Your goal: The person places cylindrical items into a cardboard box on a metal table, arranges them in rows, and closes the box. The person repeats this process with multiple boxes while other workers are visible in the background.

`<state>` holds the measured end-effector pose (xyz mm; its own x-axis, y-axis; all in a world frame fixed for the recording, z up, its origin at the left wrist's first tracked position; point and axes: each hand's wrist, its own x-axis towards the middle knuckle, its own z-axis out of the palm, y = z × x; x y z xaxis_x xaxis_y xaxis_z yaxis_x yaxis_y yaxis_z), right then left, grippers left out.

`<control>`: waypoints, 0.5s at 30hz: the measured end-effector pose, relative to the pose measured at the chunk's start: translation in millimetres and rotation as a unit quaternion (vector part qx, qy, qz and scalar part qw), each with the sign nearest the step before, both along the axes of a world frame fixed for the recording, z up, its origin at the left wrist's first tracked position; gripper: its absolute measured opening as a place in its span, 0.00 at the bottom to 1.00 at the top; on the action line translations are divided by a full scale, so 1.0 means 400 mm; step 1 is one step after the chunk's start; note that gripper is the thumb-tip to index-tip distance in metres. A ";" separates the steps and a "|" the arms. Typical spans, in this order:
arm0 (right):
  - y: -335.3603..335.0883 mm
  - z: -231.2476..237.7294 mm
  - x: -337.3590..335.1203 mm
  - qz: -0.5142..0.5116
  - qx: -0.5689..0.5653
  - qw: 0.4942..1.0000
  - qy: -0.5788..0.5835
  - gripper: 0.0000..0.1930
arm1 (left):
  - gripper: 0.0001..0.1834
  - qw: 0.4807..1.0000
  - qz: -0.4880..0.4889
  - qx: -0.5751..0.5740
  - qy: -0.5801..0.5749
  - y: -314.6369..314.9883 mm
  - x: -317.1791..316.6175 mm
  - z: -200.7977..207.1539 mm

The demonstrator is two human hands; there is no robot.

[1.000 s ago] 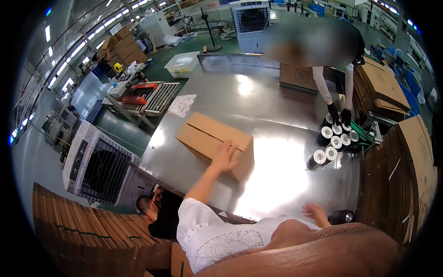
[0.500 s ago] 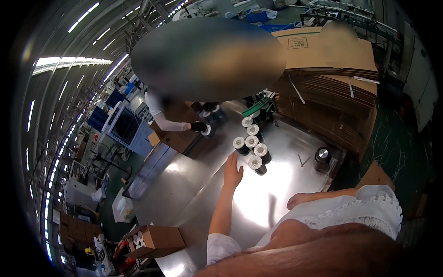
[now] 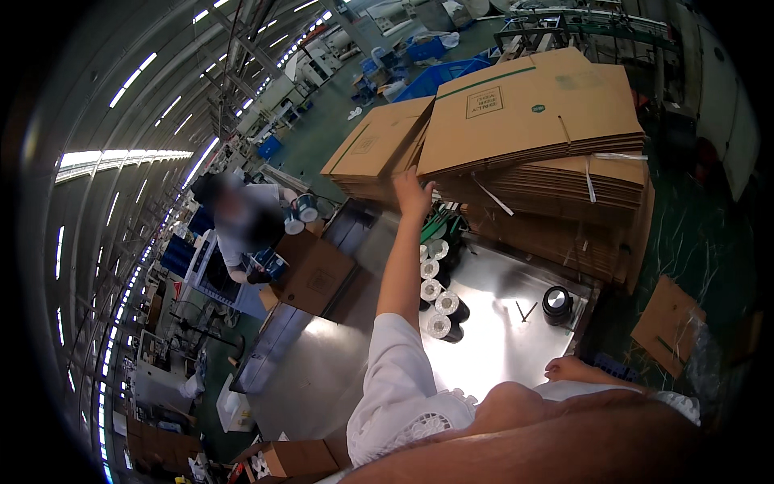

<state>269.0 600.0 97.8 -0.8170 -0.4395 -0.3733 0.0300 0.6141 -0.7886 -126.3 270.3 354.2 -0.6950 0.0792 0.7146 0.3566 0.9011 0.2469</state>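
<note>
My left hand (image 3: 413,194) is stretched far forward, at the corner of flattened cardboard boxes (image 3: 524,109) stacked beyond the table. Its thumb stands apart from the fingers, which are at the cardboard edge; whether they touch it I cannot tell. Below that forearm, dark rolls with white-rimmed ends (image 3: 439,327) stand grouped upright on the metal table (image 3: 500,282). My right hand (image 3: 568,369) hangs low by the near table edge, fingers loosely bent and slightly apart, with nothing visible in them.
A black cylinder with a silver top (image 3: 557,302) and two thin pieces (image 3: 526,311) lie to the right. Across the table, a co-worker (image 3: 250,214) holds dark rolls above an open carton (image 3: 318,274). Another carton (image 3: 300,458) sits at the lower left. Green straps (image 3: 442,222) lie behind the rolls.
My left hand has left the rolls and reached forward to the flattened boxes. My right hand has shifted right. The co-worker has moved left and raised rolls over the carton. The view has shifted.
</note>
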 end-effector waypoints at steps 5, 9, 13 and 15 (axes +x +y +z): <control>0.047 -0.075 0.003 -0.005 0.022 1.000 0.007 0.18 | 0.27 0.993 0.039 -0.027 -0.110 0.059 -0.025 0.046; 0.040 -0.089 -0.022 0.013 0.040 0.999 0.012 0.19 | 0.22 0.991 0.013 0.034 -0.130 0.062 -0.019 0.039; 0.035 -0.051 -0.052 0.034 0.021 0.999 0.033 0.20 | 0.21 0.987 -0.014 -0.149 0.059 0.149 0.021 0.015; 0.027 -0.029 -0.067 0.064 0.041 0.994 0.074 0.20 | 0.22 0.973 -0.023 -0.183 0.136 0.203 0.052 0.033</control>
